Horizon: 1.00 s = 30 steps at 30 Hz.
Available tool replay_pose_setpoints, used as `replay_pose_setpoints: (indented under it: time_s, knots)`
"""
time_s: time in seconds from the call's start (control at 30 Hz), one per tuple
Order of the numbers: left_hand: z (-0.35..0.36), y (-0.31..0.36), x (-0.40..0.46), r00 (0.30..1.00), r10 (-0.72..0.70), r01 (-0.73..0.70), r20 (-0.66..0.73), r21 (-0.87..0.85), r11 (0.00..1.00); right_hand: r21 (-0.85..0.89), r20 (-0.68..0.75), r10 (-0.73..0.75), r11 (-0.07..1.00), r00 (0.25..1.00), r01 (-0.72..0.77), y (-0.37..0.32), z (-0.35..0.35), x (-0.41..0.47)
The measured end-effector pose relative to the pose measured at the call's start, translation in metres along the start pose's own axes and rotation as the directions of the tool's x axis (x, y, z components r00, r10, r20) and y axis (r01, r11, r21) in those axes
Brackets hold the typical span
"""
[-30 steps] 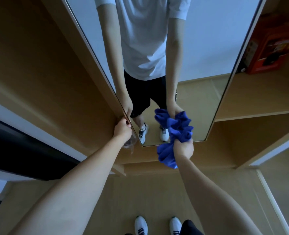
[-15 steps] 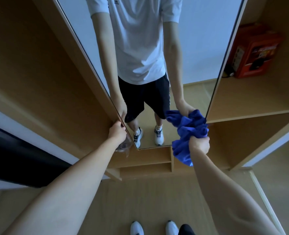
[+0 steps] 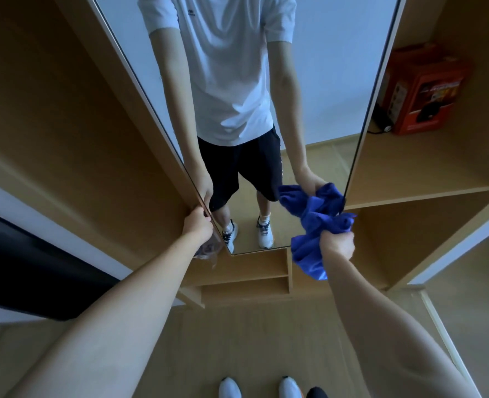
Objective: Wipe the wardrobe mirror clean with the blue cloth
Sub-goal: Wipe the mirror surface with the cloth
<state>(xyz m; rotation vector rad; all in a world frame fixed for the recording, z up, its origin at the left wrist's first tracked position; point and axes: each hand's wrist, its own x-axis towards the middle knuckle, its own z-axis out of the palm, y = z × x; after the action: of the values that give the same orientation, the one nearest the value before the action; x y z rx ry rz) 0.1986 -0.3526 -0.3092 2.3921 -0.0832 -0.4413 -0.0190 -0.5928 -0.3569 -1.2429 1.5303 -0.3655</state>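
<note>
At mirror (image 3: pixel 309 81) btm, R hand (image 3: pixel 338 244) clenches blue cloth (image 3: pixel 315 225); L hand (image 3: pixel 198 225) grips edge, fingertips hidden.

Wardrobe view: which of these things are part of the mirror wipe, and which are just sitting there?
In the job:
mirror
blue cloth, bunched in the right hand, at the mirror's lower right edge
left hand, gripping the mirror's left edge

Lying about:
orange box on the shelf
small shelves below the mirror
</note>
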Motion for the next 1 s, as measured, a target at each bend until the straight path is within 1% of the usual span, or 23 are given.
replay_pose_setpoints:
  time_s: [0.07,0.1,0.13,0.23,0.27,0.3,0.37,0.47,0.57,0.63,0.77,0.83,0.93,1.0]
  knots:
    - [0.001,0.004,-0.006,1.000,0.007,-0.006,-0.021,0.021,1.000,0.042,-0.057,-0.042,0.998,0.997,0.045,-0.008,-0.010,0.003]
    - [0.001,0.005,-0.008,1.000,0.004,-0.004,-0.031,0.017,1.000,0.054,-0.045,-0.075,0.996,0.996,0.077,-0.009,-0.010,-0.001]
    - [0.001,0.006,-0.009,0.999,-0.001,0.001,-0.035,0.010,1.000,0.060,-0.010,-0.098,0.993,0.995,0.099,-0.006,-0.008,-0.007]
    - [0.000,0.004,-0.007,0.999,-0.033,0.032,-0.017,-0.003,0.999,0.022,0.180,-0.105,0.994,0.978,0.103,0.011,0.003,-0.024]
    - [0.000,0.002,-0.004,0.999,-0.051,0.050,-0.002,-0.011,0.999,0.012,0.206,-0.102,0.995,0.973,0.102,0.014,0.005,-0.027]
    - [0.000,0.001,-0.001,0.998,-0.064,0.064,0.016,-0.026,0.998,0.013,0.193,-0.107,0.994,0.975,0.106,0.014,0.005,-0.028]
    - [-0.001,0.006,-0.003,0.996,-0.077,0.080,0.043,-0.053,0.995,0.034,0.112,-0.129,0.991,0.985,0.126,0.000,0.000,-0.027]
    - [-0.004,0.016,-0.012,0.999,-0.052,0.052,0.005,-0.036,0.998,0.022,0.004,-0.207,0.978,0.978,0.206,-0.031,-0.016,-0.026]
    - [-0.004,0.022,-0.019,0.997,-0.074,0.074,-0.002,-0.066,0.995,0.050,-0.057,-0.301,0.951,0.952,0.304,-0.059,-0.032,-0.042]
    - [-0.005,0.023,-0.020,0.994,-0.105,0.105,-0.002,-0.057,0.993,0.064,-0.085,-0.370,0.924,0.925,0.376,-0.077,-0.038,-0.056]
    - [-0.011,0.036,-0.033,0.995,-0.096,0.095,0.025,0.052,0.994,0.082,-0.113,-0.493,0.861,0.863,0.502,-0.104,-0.046,-0.078]
    - [-0.011,0.039,-0.037,0.993,-0.114,0.112,0.040,0.064,0.992,0.109,-0.118,-0.518,0.841,0.847,0.530,-0.116,-0.050,-0.086]
    - [-0.011,0.043,-0.042,0.992,-0.124,0.122,0.026,0.067,0.990,0.111,-0.136,-0.557,0.813,0.819,0.571,-0.124,-0.052,-0.091]
    - [-0.010,0.045,-0.044,0.991,-0.129,0.128,0.017,0.075,0.989,0.116,-0.135,-0.555,0.814,0.821,0.570,-0.120,-0.050,-0.089]
